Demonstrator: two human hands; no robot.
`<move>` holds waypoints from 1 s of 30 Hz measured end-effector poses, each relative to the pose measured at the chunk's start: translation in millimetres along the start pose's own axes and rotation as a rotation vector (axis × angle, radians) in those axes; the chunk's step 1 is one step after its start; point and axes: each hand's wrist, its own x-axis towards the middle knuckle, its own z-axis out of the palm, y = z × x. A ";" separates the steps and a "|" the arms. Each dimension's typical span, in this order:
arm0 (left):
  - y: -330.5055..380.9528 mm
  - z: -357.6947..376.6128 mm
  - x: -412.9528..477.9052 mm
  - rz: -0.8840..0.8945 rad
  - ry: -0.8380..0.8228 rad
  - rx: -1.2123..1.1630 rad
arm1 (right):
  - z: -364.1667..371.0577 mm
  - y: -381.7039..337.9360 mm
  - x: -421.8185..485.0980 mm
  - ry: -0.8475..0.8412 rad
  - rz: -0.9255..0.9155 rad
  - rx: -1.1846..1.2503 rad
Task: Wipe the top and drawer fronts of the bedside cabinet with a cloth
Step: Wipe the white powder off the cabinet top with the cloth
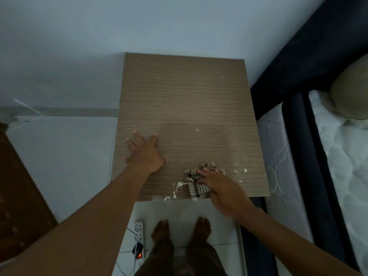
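Observation:
The bedside cabinet's brown wood-grain top [185, 100] fills the middle of the view, seen from above. My left hand [144, 152] lies flat on its near left part, fingers spread, holding nothing. My right hand [221, 188] presses a brown-and-cream checked cloth [196, 183] onto the near edge of the top, right of centre. White powdery smears [177, 187] lie beside the cloth on the left, and white specks [242, 171] lie to its right. The drawer fronts are hidden below the top.
A bed with a white mattress [282, 168], dark frame and a pillow [350, 90] stands close on the right. A white wall runs behind the cabinet. On the tiled floor near my bare feet [181, 232] lies a white power strip [138, 234] with a lit switch and cables.

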 end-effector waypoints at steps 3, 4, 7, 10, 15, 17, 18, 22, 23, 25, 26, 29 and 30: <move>1.0 -0.6 2.5 0.007 0.014 0.024 | -8.6 -5.7 -10.8 0.148 0.071 0.164; 2.0 0.2 3.1 0.018 0.023 0.031 | -15.3 -7.0 -12.4 0.227 0.120 0.233; 9.2 6.0 1.4 0.058 0.039 0.061 | -44.5 -11.4 -15.7 0.477 0.270 0.402; 17.0 11.3 0.3 0.055 0.047 0.071 | -78.4 -8.3 -15.1 0.653 0.521 0.370; 16.4 12.4 2.7 0.050 0.032 0.092 | -88.6 43.7 -2.8 0.602 0.750 0.172; 14.5 13.3 4.2 0.058 0.031 0.100 | -80.8 60.5 7.5 0.467 0.698 0.130; 13.7 13.6 4.9 0.058 0.029 0.097 | -76.2 65.8 11.9 0.408 0.656 0.098; 13.7 12.8 4.1 0.056 0.020 0.098 | -62.0 69.7 9.9 0.363 0.542 0.028; 14.2 12.2 3.1 0.059 0.019 0.099 | -58.3 68.0 4.2 0.357 0.535 0.021; 15.1 10.9 1.4 0.058 0.016 0.095 | -50.3 60.3 -8.6 0.355 0.523 0.023; 15.5 10.4 0.5 0.056 0.014 0.091 | -45.2 54.1 -14.4 0.366 0.526 0.038; 17.3 9.4 -2.3 0.055 0.006 0.079 | -23.7 30.6 -26.2 0.413 0.566 0.078; 18.0 8.8 -3.3 0.055 0.000 0.075 | -14.4 22.2 -27.9 0.432 0.580 0.086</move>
